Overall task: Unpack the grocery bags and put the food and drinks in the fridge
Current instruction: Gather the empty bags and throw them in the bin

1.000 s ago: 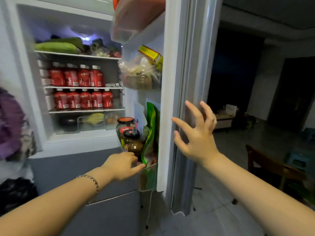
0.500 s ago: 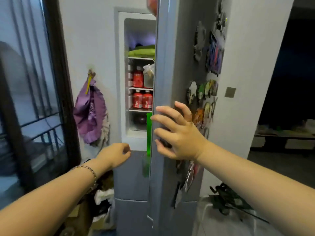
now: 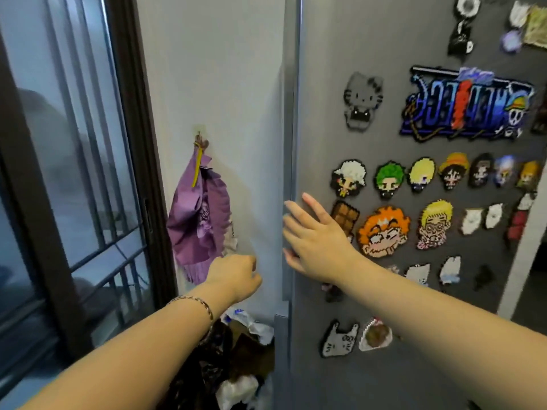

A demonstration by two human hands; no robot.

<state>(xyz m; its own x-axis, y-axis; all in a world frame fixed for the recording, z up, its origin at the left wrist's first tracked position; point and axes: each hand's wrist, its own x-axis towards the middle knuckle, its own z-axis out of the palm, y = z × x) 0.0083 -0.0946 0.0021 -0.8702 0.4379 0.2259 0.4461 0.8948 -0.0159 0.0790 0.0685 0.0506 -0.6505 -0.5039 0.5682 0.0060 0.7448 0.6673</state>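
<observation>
The grey fridge door (image 3: pixel 384 291) fills the right half of the view and looks shut; nothing of the fridge's inside shows. My right hand (image 3: pixel 316 241) lies flat against the door near its left edge, fingers spread, holding nothing. My left hand (image 3: pixel 236 276) hovers just left of the door edge, fingers loosely curled and empty, a bracelet on the wrist. The food and drinks are hidden behind the door.
Many pixel-art magnets (image 3: pixel 384 230) cover the door. A purple cloth bag (image 3: pixel 198 220) hangs from a wall hook left of the fridge. Crumpled plastic bags (image 3: pixel 236 365) lie on the floor below it. A dark-framed window (image 3: pixel 74 173) stands at the far left.
The fridge door has swung from wide open to shut under my right hand. My left hand has come off the door shelf and away from the fridge. The shelves and bottles have gone from sight.
</observation>
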